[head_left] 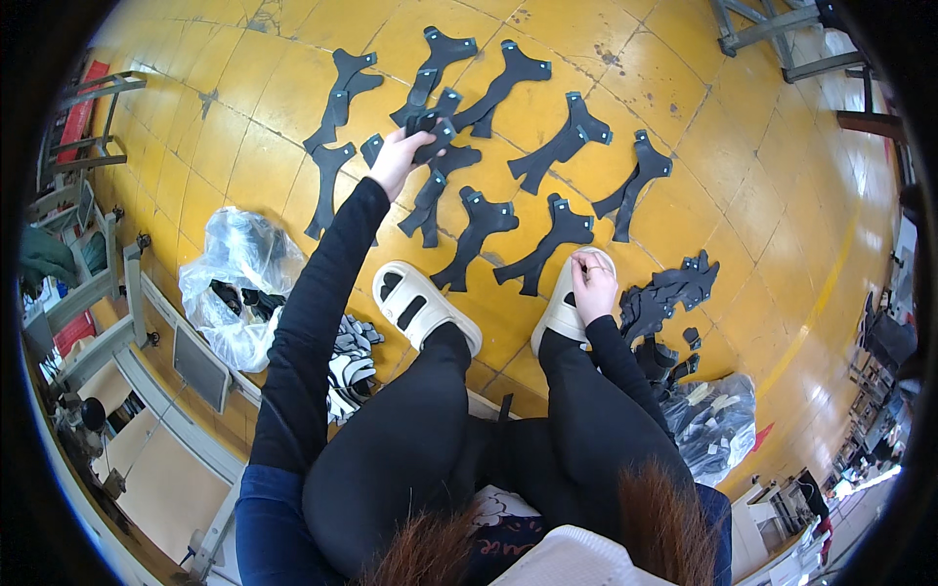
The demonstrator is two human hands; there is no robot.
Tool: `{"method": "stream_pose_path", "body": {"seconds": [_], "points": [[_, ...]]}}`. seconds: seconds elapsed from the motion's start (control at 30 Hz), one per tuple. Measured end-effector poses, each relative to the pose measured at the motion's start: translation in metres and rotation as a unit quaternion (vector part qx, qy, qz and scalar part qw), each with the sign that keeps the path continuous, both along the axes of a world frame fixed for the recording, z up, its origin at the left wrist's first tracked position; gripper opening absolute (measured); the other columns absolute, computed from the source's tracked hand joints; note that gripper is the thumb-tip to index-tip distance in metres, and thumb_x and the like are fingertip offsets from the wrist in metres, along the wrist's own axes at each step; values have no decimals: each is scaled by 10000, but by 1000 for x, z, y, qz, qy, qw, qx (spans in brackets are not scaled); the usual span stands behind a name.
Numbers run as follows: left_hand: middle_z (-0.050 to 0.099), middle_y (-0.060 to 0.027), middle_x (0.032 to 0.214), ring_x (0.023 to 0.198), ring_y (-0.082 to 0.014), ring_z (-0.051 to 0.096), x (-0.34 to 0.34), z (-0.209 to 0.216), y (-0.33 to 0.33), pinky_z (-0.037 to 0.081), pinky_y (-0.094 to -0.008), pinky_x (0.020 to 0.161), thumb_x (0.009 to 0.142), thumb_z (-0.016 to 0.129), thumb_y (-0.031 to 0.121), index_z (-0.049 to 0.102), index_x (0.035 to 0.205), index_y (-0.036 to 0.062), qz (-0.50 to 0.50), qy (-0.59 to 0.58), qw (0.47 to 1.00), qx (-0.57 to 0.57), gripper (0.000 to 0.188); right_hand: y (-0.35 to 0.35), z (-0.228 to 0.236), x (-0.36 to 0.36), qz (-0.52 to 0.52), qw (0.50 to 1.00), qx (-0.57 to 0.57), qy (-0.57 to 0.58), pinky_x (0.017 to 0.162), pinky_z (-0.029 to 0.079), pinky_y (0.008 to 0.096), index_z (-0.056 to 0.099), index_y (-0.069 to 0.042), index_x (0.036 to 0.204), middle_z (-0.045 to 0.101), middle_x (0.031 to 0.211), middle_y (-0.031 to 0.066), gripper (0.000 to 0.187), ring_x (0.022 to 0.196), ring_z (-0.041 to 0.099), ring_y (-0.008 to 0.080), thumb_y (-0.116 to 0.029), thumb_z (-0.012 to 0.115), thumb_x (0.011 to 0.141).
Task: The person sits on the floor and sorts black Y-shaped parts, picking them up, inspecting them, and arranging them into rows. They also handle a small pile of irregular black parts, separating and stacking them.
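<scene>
Out over the floor, my left hand (pixel 393 164) is closed around a small bunch of black cut fabric pieces (pixel 436 145). Around and beyond it lie several forked black fabric pieces (pixel 479 230), spread in loose rows, most with a small pale tag near one end. Some overlap in pairs. My right hand (pixel 593 285) is held above my right sandal (pixel 562 314) with its fingers curled together; whether anything is pinched in them is hidden. One forked piece (pixel 555 234) lies just past that hand.
A heap of dark fabric pieces (pixel 669 293) lies right of my right foot, with a filled clear plastic bag (pixel 718 425) nearer me. Another plastic bag (pixel 239 259) and black-and-white scraps (pixel 354 366) sit left. Metal frames (pixel 132 283) line the left side; a metal stand (pixel 782 39) is far right.
</scene>
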State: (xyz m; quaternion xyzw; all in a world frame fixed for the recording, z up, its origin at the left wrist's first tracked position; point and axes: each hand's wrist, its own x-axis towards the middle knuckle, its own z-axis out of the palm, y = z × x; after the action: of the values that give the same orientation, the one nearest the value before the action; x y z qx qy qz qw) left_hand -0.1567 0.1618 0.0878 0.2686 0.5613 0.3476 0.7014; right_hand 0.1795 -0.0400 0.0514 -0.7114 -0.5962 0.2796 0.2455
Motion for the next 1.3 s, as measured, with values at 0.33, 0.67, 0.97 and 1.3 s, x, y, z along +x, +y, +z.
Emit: {"method": "stream_pose_path", "body": {"seconds": [0.33,0.67,0.97,1.3], "points": [[646,-42,1065,890,-140,634,61,-5,4,490,-265,837,901,560,118,586,1205,24,-116,-10,993,-5,320,1,1,-2,12,1000,7,1,737,494,380,649,-66,873,665,861,103,58,810,643,294,-94,628,826],[667,-89,983,895,-170,663,42,-44,36,517,-297,797,869,595,131,593,1057,-5,-91,56,994,-33,231,4,4,-2,27,999,29,-21,734,495,356,652,-61,873,663,853,99,56,800,644,275,-90,632,829],[653,-71,1062,962,-190,653,14,-24,5,500,-327,873,903,606,98,574,1112,16,-58,-4,997,-43,227,2,0,-1,17,999,26,-9,706,502,331,655,-52,858,660,827,92,45,768,648,240,-87,634,838],[629,-18,1077,946,-115,591,19,-26,-56,459,-290,824,845,691,65,574,1196,95,9,4,999,-35,372,4,4,-3,20,999,33,-4,703,497,367,652,-60,865,664,843,95,54,774,647,281,-84,636,820]]}}
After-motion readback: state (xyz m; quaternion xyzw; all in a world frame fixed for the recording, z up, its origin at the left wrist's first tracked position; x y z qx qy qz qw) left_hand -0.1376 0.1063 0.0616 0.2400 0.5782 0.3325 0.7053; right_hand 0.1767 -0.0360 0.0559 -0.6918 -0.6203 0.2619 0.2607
